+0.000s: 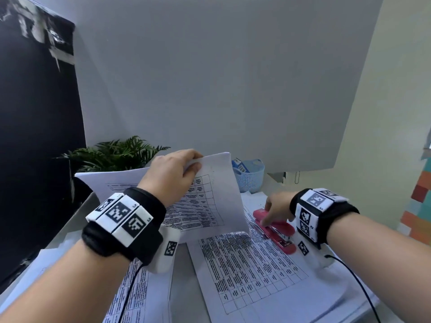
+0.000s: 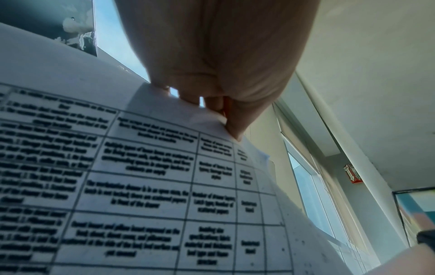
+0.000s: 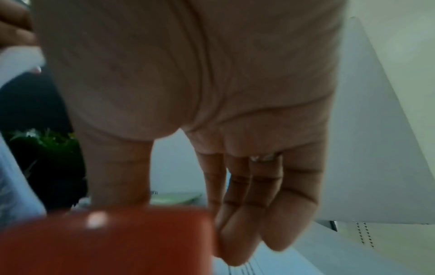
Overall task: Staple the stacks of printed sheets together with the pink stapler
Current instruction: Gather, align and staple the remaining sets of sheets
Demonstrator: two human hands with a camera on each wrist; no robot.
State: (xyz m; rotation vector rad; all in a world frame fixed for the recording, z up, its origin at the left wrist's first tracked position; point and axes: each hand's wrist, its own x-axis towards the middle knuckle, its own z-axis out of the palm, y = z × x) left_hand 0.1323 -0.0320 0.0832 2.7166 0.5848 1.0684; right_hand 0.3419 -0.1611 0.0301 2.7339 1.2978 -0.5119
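Observation:
My left hand (image 1: pixel 194 163) pinches the top edge of a stack of printed sheets (image 1: pixel 214 199) and holds it lifted and curled above the desk. In the left wrist view the left hand (image 2: pixel 219 106) grips those sheets (image 2: pixel 141 176), whose printed table faces the camera. The pink stapler (image 1: pixel 277 229) lies on the desk at the right, beside a flat printed sheet (image 1: pixel 251 269). My right hand (image 1: pixel 271 212) is down on it. In the right wrist view the right hand (image 3: pixel 179 223) has its thumb on one side of the stapler (image 3: pixel 105 241) and its fingers on the other.
A blue basket (image 1: pixel 250 176) and a green plant (image 1: pixel 114 155) stand at the back of the desk. A white board (image 1: pixel 210 78) rises behind them, with a black panel (image 1: pixel 35 136) at the left. More printed sheets (image 1: pixel 137 294) lie under my left wrist.

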